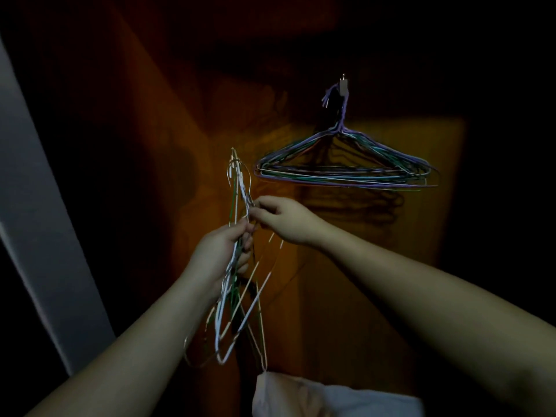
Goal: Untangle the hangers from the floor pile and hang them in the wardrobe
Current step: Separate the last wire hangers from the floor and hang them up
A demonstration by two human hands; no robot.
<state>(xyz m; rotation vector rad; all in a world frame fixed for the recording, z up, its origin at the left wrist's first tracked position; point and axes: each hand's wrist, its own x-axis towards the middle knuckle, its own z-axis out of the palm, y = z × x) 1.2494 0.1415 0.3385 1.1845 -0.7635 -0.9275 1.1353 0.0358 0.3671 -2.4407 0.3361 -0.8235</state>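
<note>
A tangled bunch of thin wire hangers (231, 314), white, green and tan, hangs upright in front of me with the hooks on top. My left hand (218, 254) is closed around the bunch's middle. My right hand (285, 219) pinches one wire near the necks, just above the left hand. Inside the dim wooden wardrobe (376, 266), several purple, green and white hangers (346, 168) hang together from a small metal hook (343, 84) at the upper right.
The wardrobe's pale door edge (39, 224) runs down the left side. A white cloth or bag (316, 398) lies at the bottom centre, under the held bunch. The surroundings are very dark.
</note>
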